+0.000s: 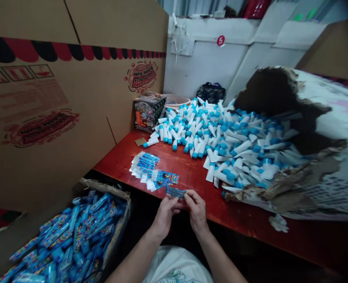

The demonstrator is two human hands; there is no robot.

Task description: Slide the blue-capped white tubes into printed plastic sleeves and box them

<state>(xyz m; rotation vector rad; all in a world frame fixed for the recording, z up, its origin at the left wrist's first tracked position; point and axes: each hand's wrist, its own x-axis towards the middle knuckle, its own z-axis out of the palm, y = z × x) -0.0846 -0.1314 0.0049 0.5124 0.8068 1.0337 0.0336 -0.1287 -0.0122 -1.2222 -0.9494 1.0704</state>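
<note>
Between my two hands is a small blue printed plastic sleeve [176, 192], held just over the table's front edge. My left hand [167, 209] pinches its lower left side with thumb and finger. At its right end, my right hand [195, 206] has its fingertips closed on it. Just beyond, a fanned stack of similar blue printed sleeves [146, 163] with clear ends lies on the table. Farther back and to the right spreads a large heap of white tubes with blue caps [203, 127].
A torn white sack [333, 129] lies on its side at right, tubes spilling onto the red table [117, 157]. Low on my left, an open carton [128, 204] holds many blue-wrapped tubes. Tall cardboard boxes [103, 86] wall the left. A printed box [148, 112] and pink basin [181, 103] stand behind.
</note>
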